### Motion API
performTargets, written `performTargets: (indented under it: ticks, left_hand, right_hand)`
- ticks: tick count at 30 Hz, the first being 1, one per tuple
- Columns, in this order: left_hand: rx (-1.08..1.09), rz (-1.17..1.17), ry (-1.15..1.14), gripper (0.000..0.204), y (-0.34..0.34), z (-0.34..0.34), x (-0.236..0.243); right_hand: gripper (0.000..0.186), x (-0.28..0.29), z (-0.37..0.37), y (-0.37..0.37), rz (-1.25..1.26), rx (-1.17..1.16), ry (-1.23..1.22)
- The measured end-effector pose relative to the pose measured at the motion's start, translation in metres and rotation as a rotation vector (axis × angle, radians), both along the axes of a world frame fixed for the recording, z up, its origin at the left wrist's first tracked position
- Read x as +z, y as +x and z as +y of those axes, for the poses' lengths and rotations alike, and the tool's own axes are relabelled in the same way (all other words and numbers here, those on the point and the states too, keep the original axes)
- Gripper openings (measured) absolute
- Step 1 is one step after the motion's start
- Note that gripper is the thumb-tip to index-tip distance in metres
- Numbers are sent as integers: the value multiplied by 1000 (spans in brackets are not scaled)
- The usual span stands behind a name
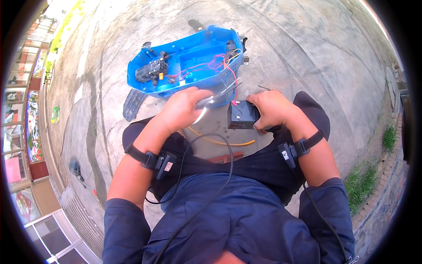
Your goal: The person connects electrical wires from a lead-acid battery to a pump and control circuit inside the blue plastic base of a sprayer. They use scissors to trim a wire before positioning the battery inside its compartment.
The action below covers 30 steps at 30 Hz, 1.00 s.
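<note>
My left hand (190, 105) is closed on the handles of a silver scissors-like tool (211, 102), its exact kind unclear. The two long, thin jaws spread up and right, close to a red wire. My right hand (271, 107) grips the right side of a black box-shaped battery (242, 115). That red wire (237, 90) runs down to a red connector at the battery's top left corner. Just beyond both hands lies a blue plastic shell (176, 90), open side up. Inside it are a black motor-like unit (151, 70) and tangled wires (217, 62).
A yellow-orange tube (224, 142) lies on the ground between my legs, near a reddish bar (226, 157). Beside the shell's left end is a black ribbed piece (133, 104). A black cable (231, 163) loops over my lap. Grass (362, 182) grows along a brick edge at right.
</note>
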State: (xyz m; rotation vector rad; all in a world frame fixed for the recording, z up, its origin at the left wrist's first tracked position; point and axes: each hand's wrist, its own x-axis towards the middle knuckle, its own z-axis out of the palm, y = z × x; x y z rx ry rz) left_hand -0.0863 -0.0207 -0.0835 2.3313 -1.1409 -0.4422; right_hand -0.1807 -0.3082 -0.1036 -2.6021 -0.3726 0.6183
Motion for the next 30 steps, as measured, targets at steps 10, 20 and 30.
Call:
performTargets:
  ticks: [10, 20, 30]
  left_hand:
    - [-29, -52, -2, 40, 1, 6, -3]
    - [61, 51, -7, 45, -11, 16, -5]
    - [103, 88, -54, 44, -15, 19, -15]
  right_hand:
    - [64, -2, 0, 1, 12, -5, -15]
    - [64, -2, -1, 0, 10, -27, 5]
    - [64, 0, -3, 1, 14, -28, 20]
